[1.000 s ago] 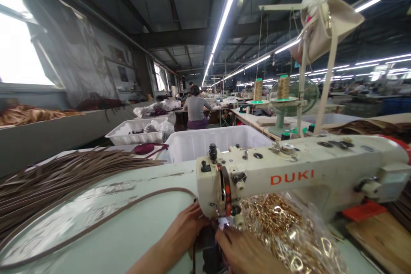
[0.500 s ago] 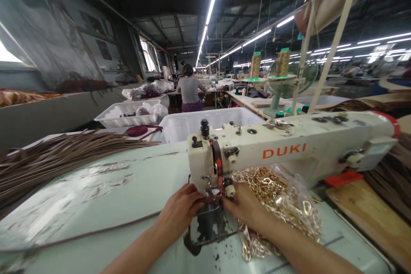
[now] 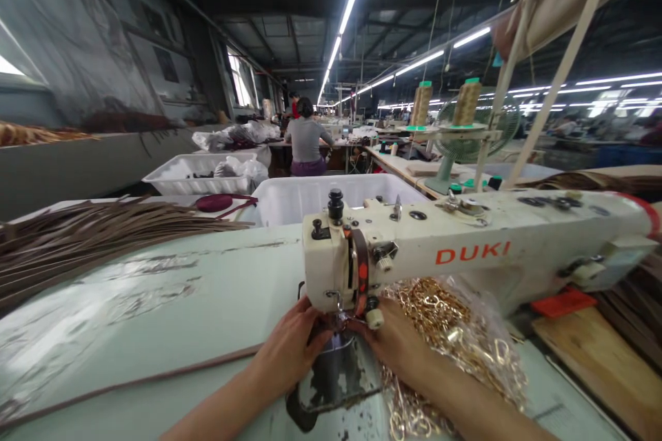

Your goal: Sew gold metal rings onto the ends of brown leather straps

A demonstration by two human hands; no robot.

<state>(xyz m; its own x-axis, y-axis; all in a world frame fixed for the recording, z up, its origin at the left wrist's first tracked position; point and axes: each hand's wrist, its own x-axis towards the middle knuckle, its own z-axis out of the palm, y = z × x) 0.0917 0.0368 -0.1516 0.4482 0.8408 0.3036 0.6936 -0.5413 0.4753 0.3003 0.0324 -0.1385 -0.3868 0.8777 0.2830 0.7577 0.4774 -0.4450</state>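
Observation:
A sewing machine (image 3: 455, 234) marked DUKI stands in front of me, its needle area (image 3: 340, 313) low between my hands. My left hand (image 3: 292, 341) is closed on a thin brown strap (image 3: 181, 373), which trails away leftward over the table. From the other side, my right hand (image 3: 398, 337) pinches the short dark end of the strap by the presser foot. Fingertips and machine head partly hide that end. Beneath the hands is a worn dark metal plate (image 3: 338, 379). A clear bag of gold-coloured metal clasps (image 3: 439, 317) lies beside my right forearm.
Bundled brown strips (image 3: 77, 241) cover the left edge of the table. Behind the machine stands a white bin (image 3: 274, 200). Thread cones (image 3: 421, 105) rise on a stand at the right, near a green fan (image 3: 445, 169). A wooden board (image 3: 603, 358) lies right. Farther off sits a person (image 3: 307, 141).
The view has shifted slightly, so the machine appears a little lower and farther right. Both hands stay at the needle, and the strap's trailing length lies at a slightly different angle.

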